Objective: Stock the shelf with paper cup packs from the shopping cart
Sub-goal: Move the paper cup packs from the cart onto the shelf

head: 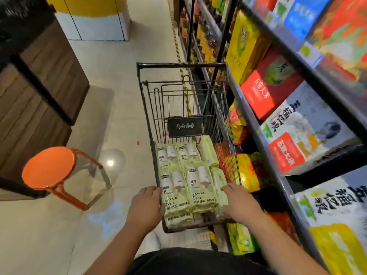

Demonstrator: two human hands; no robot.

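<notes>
A black wire shopping cart (151, 108) stands in the aisle in front of me, loaded with several pale green paper cup packs (184, 175). My left hand (146, 207) rests against the left side of the nearest packs, fingers spread along them. My right hand (240, 202) presses on the right side of the same packs. Both hands flank the front stack; whether they lift it I cannot tell. The shelf (256, 124) runs along the right, beside the cart.
The shelf holds large boxes in red (266, 90), yellow (241, 46) and white (303, 132), with colourful bags (244, 171) low down. An orange stool (49, 167) stands at the left by a brown wooden counter (39, 80). Tiled floor lies between stool and cart.
</notes>
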